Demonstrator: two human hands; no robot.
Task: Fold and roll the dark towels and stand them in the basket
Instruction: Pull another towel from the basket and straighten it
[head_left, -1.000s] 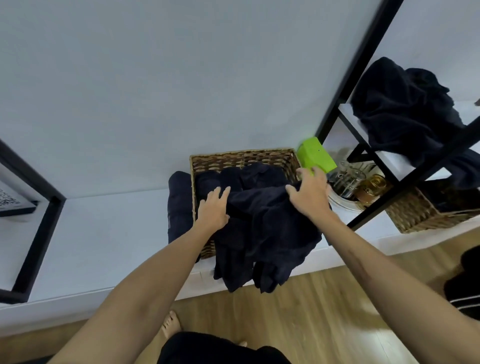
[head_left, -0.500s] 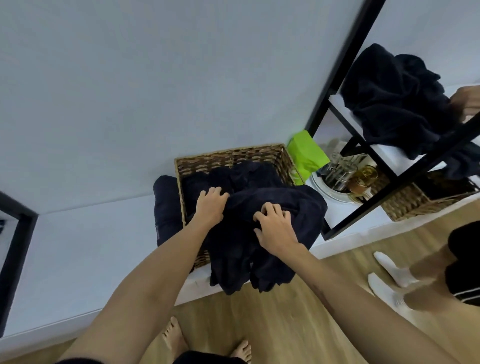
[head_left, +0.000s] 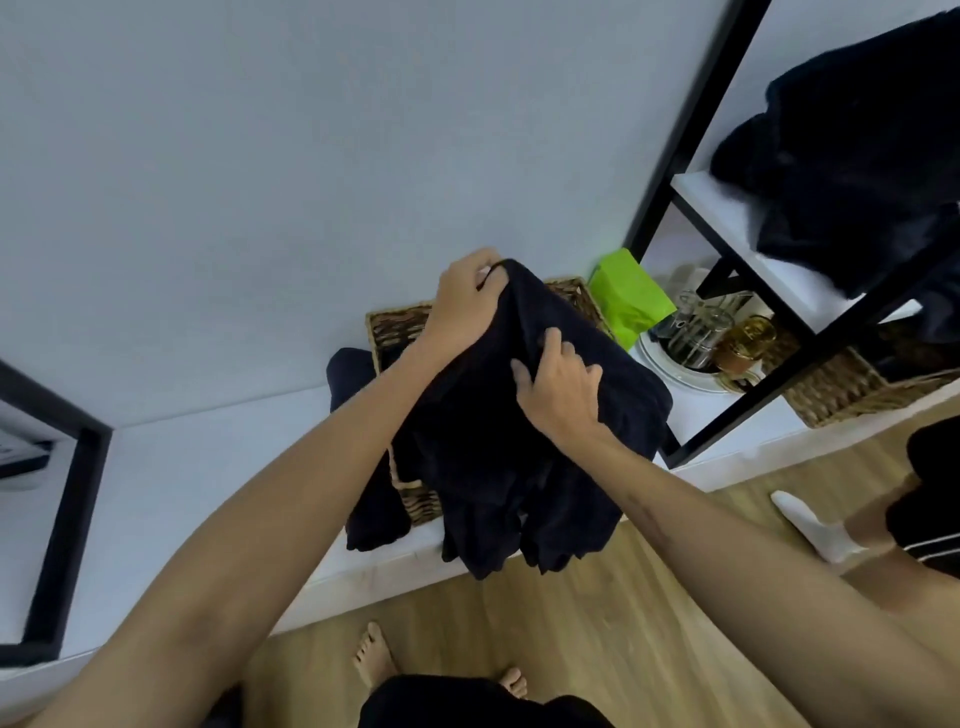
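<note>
A dark towel (head_left: 524, 441), navy to near black and with a soft, matte pile, hangs bunched in front of the wicker basket (head_left: 397, 327). It is crumpled rather than folded, falling in several loose lobes whose lower ends drop past the front edge of the white shelf (head_left: 208, 467) toward the wooden floor (head_left: 597, 623). The left hand (head_left: 465, 301) holds the towel's top corner, its grip closed with fingers curled round the cloth, raised above the basket's back rim. The right hand (head_left: 563, 387) lies lower on the towel's front, fingers bent and pinching a fold. The towel hides most of the basket's inside, so what it holds cannot be told. A second dark towel (head_left: 350, 379) lies just beside the basket's left wall, draping over the shelf edge. Right of the basket stands a bright green packet (head_left: 628, 296), then a white plate (head_left: 670, 371) carrying glass jars (head_left: 701, 327). More dark towels (head_left: 857, 182) are heaped on the upper shelf of the black-framed rack (head_left: 670, 156).
</note>
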